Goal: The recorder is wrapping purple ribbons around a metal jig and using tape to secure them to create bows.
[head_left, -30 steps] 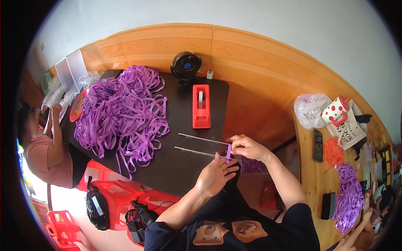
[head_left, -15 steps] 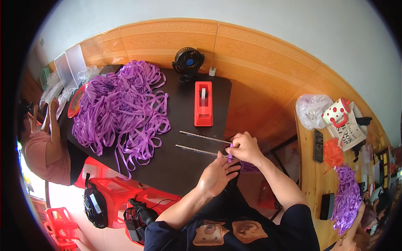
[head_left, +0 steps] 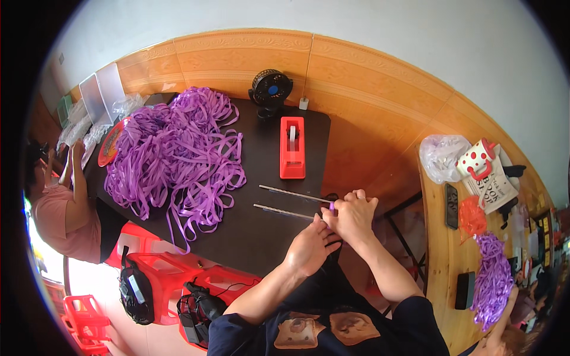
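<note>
Two slim, twisted metal rods (head_left: 291,193) lie nearly parallel above the dark table, their right ends by my hands. A short band of purple ribbon (head_left: 332,206) shows at the right end of the upper rod. My right hand (head_left: 351,218) is closed over it, thumb and fingers pinching the ribbon. Just below, my left hand (head_left: 309,248) is turned palm up with its fingers apart. Its thumb tip touches or nearly touches the end of the lower rod. The lower rod's end is partly hidden by my fingers.
Left on the black table (head_left: 249,237) lies a large heap of purple ribbon (head_left: 172,154). A red tape dispenser (head_left: 292,151) and black fan (head_left: 271,90) stand behind the rods. Another person (head_left: 62,219) sits at left. A wooden table (head_left: 442,255) at right bears a dotted mug (head_left: 477,159) and more ribbon (head_left: 491,282).
My right hand has rolled over the ribbon at the rod ends, its back now turned up more. My left hand stays close to its place. The whole view has shifted slightly.
</note>
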The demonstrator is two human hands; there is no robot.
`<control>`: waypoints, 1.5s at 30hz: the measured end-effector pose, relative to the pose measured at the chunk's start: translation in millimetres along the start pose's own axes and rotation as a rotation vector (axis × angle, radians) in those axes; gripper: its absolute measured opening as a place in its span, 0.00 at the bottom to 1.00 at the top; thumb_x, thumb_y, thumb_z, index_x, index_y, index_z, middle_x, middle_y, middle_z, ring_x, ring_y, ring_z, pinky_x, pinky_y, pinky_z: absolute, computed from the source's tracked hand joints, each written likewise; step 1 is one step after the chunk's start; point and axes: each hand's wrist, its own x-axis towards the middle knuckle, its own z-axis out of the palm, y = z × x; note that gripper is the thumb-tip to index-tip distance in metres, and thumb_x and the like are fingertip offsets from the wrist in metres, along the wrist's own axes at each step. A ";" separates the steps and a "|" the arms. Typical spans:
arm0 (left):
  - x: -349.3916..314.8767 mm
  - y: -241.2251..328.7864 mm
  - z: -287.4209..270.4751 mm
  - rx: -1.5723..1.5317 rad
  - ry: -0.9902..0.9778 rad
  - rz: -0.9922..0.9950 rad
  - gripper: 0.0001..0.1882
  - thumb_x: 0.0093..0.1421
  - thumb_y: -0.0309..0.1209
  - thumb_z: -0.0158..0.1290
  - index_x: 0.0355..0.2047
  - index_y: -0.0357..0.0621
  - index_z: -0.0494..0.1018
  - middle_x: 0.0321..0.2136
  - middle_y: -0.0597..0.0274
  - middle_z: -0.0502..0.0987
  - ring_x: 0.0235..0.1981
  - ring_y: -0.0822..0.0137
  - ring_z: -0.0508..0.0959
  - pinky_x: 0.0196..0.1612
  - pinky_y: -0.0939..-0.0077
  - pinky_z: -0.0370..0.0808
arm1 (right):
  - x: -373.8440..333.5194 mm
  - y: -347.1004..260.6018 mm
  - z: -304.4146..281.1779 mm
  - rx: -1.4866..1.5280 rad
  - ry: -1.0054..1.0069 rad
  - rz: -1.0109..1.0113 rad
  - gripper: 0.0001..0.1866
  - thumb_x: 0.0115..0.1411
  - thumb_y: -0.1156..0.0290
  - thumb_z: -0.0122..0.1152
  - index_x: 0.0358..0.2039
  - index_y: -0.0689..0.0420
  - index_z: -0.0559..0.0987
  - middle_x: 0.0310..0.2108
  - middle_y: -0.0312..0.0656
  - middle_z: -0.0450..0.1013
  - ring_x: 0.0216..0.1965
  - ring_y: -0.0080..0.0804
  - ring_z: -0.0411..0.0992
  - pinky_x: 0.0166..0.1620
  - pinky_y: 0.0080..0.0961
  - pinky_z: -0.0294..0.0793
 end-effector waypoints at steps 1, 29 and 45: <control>0.3 -0.4 -0.3 0.004 -0.002 -0.001 0.32 0.69 0.51 0.29 0.58 0.34 0.56 0.54 0.53 0.65 0.55 0.60 0.64 0.60 0.62 0.57 | -1.7 -0.7 0.9 0.000 0.004 0.003 0.16 0.44 0.52 0.64 0.19 0.53 0.82 0.25 0.40 0.75 0.40 0.38 0.68 0.37 0.41 0.58; -1.1 1.2 5.2 0.040 0.044 -0.013 0.32 0.68 0.52 0.31 0.58 0.36 0.57 0.56 0.51 0.64 0.56 0.57 0.64 0.56 0.63 0.60 | -40.4 51.5 43.4 1.936 -0.381 0.609 0.10 0.58 0.76 0.55 0.40 0.64 0.79 0.45 0.44 0.74 0.44 0.31 0.72 0.47 0.25 0.69; -0.1 0.8 5.4 0.023 0.026 -0.015 0.31 0.68 0.52 0.31 0.57 0.37 0.60 0.55 0.54 0.65 0.53 0.60 0.66 0.54 0.65 0.61 | -45.8 37.0 53.2 2.096 -0.110 0.591 0.11 0.62 0.69 0.52 0.40 0.62 0.75 0.43 0.46 0.74 0.46 0.35 0.71 0.50 0.33 0.68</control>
